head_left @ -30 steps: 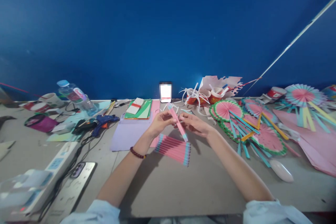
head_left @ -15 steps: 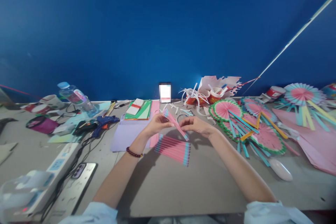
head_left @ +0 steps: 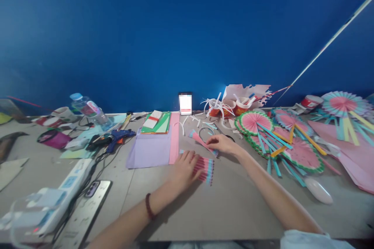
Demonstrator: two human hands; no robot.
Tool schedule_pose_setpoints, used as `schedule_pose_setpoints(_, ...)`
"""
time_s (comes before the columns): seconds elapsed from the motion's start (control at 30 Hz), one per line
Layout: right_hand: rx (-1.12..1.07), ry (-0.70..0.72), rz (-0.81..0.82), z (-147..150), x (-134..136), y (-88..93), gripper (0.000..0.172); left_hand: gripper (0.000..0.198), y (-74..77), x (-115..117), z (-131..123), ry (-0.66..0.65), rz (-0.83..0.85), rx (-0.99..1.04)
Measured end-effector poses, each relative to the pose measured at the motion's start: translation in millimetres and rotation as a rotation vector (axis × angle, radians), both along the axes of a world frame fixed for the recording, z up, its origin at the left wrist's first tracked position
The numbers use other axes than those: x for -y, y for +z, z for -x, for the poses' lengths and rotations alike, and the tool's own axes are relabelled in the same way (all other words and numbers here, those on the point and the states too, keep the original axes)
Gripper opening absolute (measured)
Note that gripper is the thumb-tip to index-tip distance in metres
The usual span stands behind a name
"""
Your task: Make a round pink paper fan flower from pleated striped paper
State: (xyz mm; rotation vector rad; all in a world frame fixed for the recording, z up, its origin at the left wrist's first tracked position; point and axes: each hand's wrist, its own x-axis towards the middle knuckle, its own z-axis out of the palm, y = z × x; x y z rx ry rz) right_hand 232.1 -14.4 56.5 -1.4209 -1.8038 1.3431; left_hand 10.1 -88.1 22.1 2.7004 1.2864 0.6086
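The grey worktop (head_left: 233,210) carries finished paper fans (head_left: 292,144). Beside them lies a pleated pink sheet (head_left: 206,165). The left hand (head_left: 185,167) rests on it, flat and open. The right hand (head_left: 223,144) pinches one end of a folded pink strip (head_left: 201,140) just beyond the sheet. This looks like the pleating stage, and joining the pieces would call for matched edges.

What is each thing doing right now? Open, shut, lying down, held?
left hand: open, flat on pleated paper
pleated paper: folded, lying flat
right hand: shut on folded strip
folded strip: folded up, held
water bottle: capped, lying down
paper fans: spread open
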Motion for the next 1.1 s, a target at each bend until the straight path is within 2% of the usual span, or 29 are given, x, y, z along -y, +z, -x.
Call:
schedule_pose_setpoints(0.13,0.070,-0.006,-0.022,2.0,4.4,-8.9,0.018,0.057,-6.5,15.7,-12.0,-0.001,0.027,-0.065)
schedule_pose_setpoints(0.47,0.089,-0.020,-0.050,11.5,13.2,-23.3,0.013,0.057,-4.8,18.4,2.4,-0.151,0.050,-0.008)
schedule_pose_setpoints(0.57,0.092,-0.004,-0.053,14.2,16.4,-22.8,0.006,0.047,-2.7,18.3,3.5,-0.172,0.033,0.036)
schedule_pose_setpoints(0.7,0.123,-0.011,-0.078,22.6,20.6,-19.7,0.012,0.031,1.4,20.4,1.3,-0.127,0.018,0.022)
schedule_pose_setpoints(0.8,0.177,-0.043,-0.162,31.4,24.7,-18.3,0.023,0.027,2.4,23.5,-1.2,-0.096,0.012,0.000)
schedule_pose_setpoints(0.93,0.227,-0.013,-0.269,37.0,28.9,-20.8,0.042,0.035,-1.2,27.8,-4.4,-0.115,0.016,0.019)
schedule_pose_setpoints(1.1,0.153,0.032,-0.218,30.3,30.6,-29.3,0.039,0.043,-6.8,32.4,-7.9,-0.137,0.016,0.030)
